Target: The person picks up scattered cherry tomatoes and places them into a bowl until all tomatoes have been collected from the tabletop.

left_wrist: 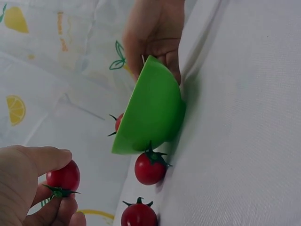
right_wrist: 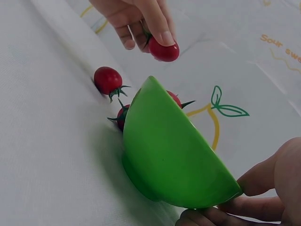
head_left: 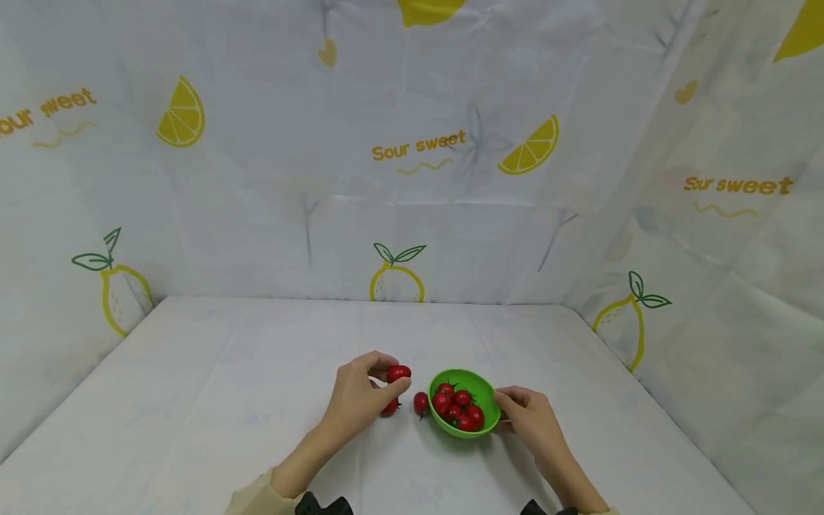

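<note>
My left hand point(head_left: 356, 400) pinches a red cherry tomato point(head_left: 399, 373) between thumb and fingers, raised above the table. In the left wrist view, green sepals show on that cherry tomato point(left_wrist: 64, 177). A green bowl point(head_left: 474, 380) stands on the table to the right, holding several cherry tomatoes point(head_left: 441, 403). My right hand point(head_left: 529, 420) holds the bowl by its right rim, thumb at the edge and fingers beneath. One loose cherry tomato point(head_left: 420, 404) lies right beside the bowl's left side. Another cherry tomato point(head_left: 389, 408) lies below my left hand, partly hidden by it.
A white cloth point(head_left: 212, 400) covers the table. Behind it and along the sides hang white sheets point(head_left: 257, 157) printed with lemons and lettering. Two dark objects point(head_left: 324, 505) show at the bottom edge of the head view, near the forearms.
</note>
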### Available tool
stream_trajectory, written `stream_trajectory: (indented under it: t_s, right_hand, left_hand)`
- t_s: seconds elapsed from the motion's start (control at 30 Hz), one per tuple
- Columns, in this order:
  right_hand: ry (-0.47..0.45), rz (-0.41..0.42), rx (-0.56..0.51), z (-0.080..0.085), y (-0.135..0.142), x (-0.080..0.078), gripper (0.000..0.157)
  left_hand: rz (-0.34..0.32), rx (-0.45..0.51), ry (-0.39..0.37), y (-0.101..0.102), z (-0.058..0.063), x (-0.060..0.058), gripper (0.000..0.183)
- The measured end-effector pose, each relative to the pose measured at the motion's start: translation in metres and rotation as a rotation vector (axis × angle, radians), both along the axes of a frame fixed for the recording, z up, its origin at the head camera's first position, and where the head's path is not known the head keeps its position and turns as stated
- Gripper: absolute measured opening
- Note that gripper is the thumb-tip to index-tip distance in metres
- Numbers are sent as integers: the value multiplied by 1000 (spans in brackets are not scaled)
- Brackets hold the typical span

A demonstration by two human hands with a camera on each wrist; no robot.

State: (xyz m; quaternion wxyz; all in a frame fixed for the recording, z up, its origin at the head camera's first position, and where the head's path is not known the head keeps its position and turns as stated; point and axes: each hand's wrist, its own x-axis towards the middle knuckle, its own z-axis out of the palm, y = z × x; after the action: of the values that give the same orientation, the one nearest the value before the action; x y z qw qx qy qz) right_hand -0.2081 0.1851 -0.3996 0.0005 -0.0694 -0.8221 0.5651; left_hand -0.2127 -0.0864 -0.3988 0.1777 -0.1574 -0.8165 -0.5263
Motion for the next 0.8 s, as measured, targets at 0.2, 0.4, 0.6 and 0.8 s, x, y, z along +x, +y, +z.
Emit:
stream_trajectory:
  t_s: [0.2,0.4,0.6,0.8]
  right_hand:
    - [2,-2,-3,0,0,0,30]
    - [2,-1,0,0,0,1,30]
    - [4,-4,10,0,-1,1,30]
    - [-6,-22,18,0,-2,2,28]
  left_hand:
    - [-65,-1,-17,10,2,-1,20]
    - [-86,-45,4,19,6,-3,19]
    - [-113,-70,20,27,5,-6,22]
    - [-137,-94,19,33,3,-8,21]
